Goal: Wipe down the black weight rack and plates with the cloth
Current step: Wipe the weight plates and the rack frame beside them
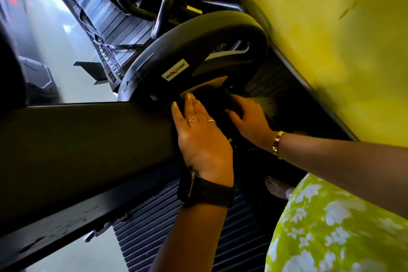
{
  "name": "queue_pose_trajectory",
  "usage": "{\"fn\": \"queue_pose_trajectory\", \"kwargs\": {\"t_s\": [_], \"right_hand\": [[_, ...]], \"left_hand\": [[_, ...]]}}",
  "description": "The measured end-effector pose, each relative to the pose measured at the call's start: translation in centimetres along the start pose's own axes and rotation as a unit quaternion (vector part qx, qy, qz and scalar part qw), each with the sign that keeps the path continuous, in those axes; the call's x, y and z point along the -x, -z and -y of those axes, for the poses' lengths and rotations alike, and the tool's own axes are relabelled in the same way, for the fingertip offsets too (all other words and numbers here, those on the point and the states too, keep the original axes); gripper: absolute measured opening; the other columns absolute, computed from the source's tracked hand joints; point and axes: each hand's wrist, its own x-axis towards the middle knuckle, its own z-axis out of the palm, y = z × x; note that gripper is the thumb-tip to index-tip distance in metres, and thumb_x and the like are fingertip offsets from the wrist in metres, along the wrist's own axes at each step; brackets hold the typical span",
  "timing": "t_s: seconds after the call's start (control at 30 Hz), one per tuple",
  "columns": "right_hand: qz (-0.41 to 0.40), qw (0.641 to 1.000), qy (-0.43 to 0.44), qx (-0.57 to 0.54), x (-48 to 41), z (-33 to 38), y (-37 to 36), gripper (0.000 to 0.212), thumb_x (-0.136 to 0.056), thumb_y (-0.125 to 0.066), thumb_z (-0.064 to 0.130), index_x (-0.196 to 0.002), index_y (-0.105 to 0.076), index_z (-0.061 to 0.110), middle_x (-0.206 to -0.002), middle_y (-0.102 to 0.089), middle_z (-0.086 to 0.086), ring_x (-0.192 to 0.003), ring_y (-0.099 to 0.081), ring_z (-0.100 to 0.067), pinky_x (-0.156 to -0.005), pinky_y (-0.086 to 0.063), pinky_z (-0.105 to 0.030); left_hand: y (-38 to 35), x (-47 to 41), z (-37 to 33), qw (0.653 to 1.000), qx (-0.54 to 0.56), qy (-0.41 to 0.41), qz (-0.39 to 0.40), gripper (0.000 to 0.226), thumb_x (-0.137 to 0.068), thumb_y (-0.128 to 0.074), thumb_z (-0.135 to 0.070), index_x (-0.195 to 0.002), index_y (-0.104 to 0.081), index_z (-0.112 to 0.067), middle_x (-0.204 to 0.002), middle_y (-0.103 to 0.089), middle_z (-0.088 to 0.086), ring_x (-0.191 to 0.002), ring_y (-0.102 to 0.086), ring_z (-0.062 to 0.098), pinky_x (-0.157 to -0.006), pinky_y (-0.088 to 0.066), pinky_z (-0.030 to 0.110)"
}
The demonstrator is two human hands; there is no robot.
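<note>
1. The plate (198,35) is a black disc with a thick rim, standing on edge near the middle of the view. A white label (174,70) sits on its face.
2. The rack (88,139) shows as a broad black beam running left from the plate's lower rim; its lower edge is scuffed.
3. The left hand (203,141) lies flat on the beam's end, just below the plate. Its fingers (191,106) are straight and close together, the tips reaching the plate's lower rim – they clasp nothing.
4. Rings (192,119) show on two of those fingers and a black watch (205,192) is on the wrist.
5. The right hand (251,119) is just right of the left one, under the plate's lower right part, with a gold bangle (277,143) at the wrist. Its thumb (234,116) sticks out towards the left hand. The other fingers go behind a dark bundle (215,99), so I cannot tell whether they grip it.
6. That bundle touches the plate's lower rim between the two hands – whether it is the cloth I cannot tell.
7. Right of the plate stands a yellow wall (342,51).
8. Above the plate is a curved black bar (167,0), blurred.
9. Well below the plate lie a ribbed mat (176,238), a bare foot (277,187) and a green flowered garment (331,227).
</note>
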Motion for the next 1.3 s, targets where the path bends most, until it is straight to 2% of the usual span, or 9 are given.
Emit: {"fn": "queue_pose_trajectory", "kwargs": {"t_s": [0.2,0.37,0.43,0.57,0.67,0.87,1.1,1.2,1.3], "right_hand": [[-0.002,0.995,0.095,0.028,2.5,-1.9,0.7,0.06,-0.079,-0.045,0.028,-0.135,-0.051,0.006,-0.108,-0.066,-0.011,-0.096,-0.059,-0.023,-0.083,-0.039,-0.031],[0.034,0.995,-0.077,0.045,-1.2,-6.1,1.4,0.06,-0.082,-0.049,0.024,-0.141,-0.044,0.012,-0.117,-0.062,-0.019,-0.108,-0.057,-0.038,-0.093,-0.045,-0.045],[0.029,0.993,-0.097,0.054,-2.5,-5.9,1.1,0.057,-0.086,-0.05,0.024,-0.141,-0.044,0.012,-0.119,-0.061,-0.021,-0.112,-0.055,-0.04,-0.095,-0.044,-0.048],[-0.001,0.999,-0.046,0.026,-1.6,-4.7,0.1,0.061,-0.08,-0.045,0.033,-0.137,-0.051,0.011,-0.118,-0.064,-0.014,-0.109,-0.057,-0.032,-0.09,-0.038,-0.034],[0.005,1.0,-0.014,-0.012,0.7,-6.4,0.2,0.065,-0.077,-0.041,0.033,-0.137,-0.052,0.012,-0.119,-0.065,-0.01,-0.11,-0.058,-0.024,-0.094,-0.043,-0.039],[0.015,0.994,-0.109,0.006,-1.5,-10.1,0.8,0.07,-0.073,-0.039,0.041,-0.137,-0.052,0.017,-0.124,-0.062,-0.014,-0.116,-0.056,-0.029,-0.102,-0.043,-0.043],[0.016,0.999,-0.05,0.007,-2.9,-8.5,0.2,0.064,-0.078,-0.043,0.031,-0.135,-0.048,0.001,-0.13,-0.05,-0.019,-0.115,-0.052,-0.031,-0.095,-0.039,-0.032],[0.018,0.998,-0.059,-0.002,-0.9,-9.9,1.2,0.055,-0.085,-0.052,0.02,-0.137,-0.045,0.002,-0.131,-0.052,-0.018,-0.116,-0.05,-0.02,-0.093,-0.037,-0.025],[0.032,0.994,-0.103,0.01,-2.3,-11.8,2.0,0.044,-0.092,-0.058,0.01,-0.135,-0.049,0.004,-0.129,-0.055,-0.017,-0.115,-0.054,-0.022,-0.089,-0.039,-0.022]], "left_hand": [[-0.5,-1.0,-1.1,1.0,0.007,-0.009,-0.013,0.064,-0.104,-0.013,-0.036,-0.144,0.015,0.006,-0.158,0.014,0.023,-0.146,0.017,0.037,-0.115,0.009,0.057],[-1.4,-1.8,-1.8,0.999,0.003,-0.036,-0.016,0.067,-0.104,-0.013,-0.037,-0.144,0.018,0.006,-0.157,0.018,0.024,-0.146,0.018,0.038,-0.114,0.01,0.058],[-1.7,-2.5,-2.5,0.999,0.01,-0.046,-0.012,0.065,-0.105,-0.011,-0.037,-0.146,0.016,0.005,-0.157,0.019,0.024,-0.145,0.019,0.038,-0.114,0.011,0.057],[-2.0,-3.8,-4.5,0.998,0.019,-0.054,0.002,0.063,-0.106,-0.012,-0.035,-0.14,0.02,0.007,-0.157,0.017,0.024,-0.145,0.019,0.038,-0.114,0.012,0.056],[-2.2,-4.6,-5.5,0.998,0.017,-0.057,0.013,0.064,-0.105,-0.009,-0.035,-0.137,0.019,0.013,-0.156,0.016,0.028,-0.145,0.019,0.04,-0.112,0.016,0.054],[-2.5,-6.2,-7.3,0.997,0.001,-0.068,0.024,0.064,-0.105,-0.009,-0.035,-0.139,0.015,0.014,-0.156,0.015,0.029,-0.145,0.018,0.04,-0.113,0.015,0.054],[-3.0,-7.4,-9.1,0.997,-0.019,-0.072,0.025,0.062,-0.106,-0.01,-0.033,-0.146,0.01,0.01,-0.157,0.013,0.029,-0.146,0.015,0.04,-0.116,0.009,0.052],[-3.3,-7.9,-9.7,0.997,-0.025,-0.07,0.022,0.064,-0.106,-0.012,-0.035,-0.146,0.011,0.01,-0.157,0.014,0.028,-0.146,0.016,0.04,-0.116,0.009,0.053],[-3.8,-8.5,-10.2,0.998,-0.029,-0.059,0.024,0.067,-0.106,-0.019,-0.035,-0.146,0.01,0.01,-0.157,0.013,0.028,-0.146,0.016,0.039,-0.116,0.008,0.053]]}}
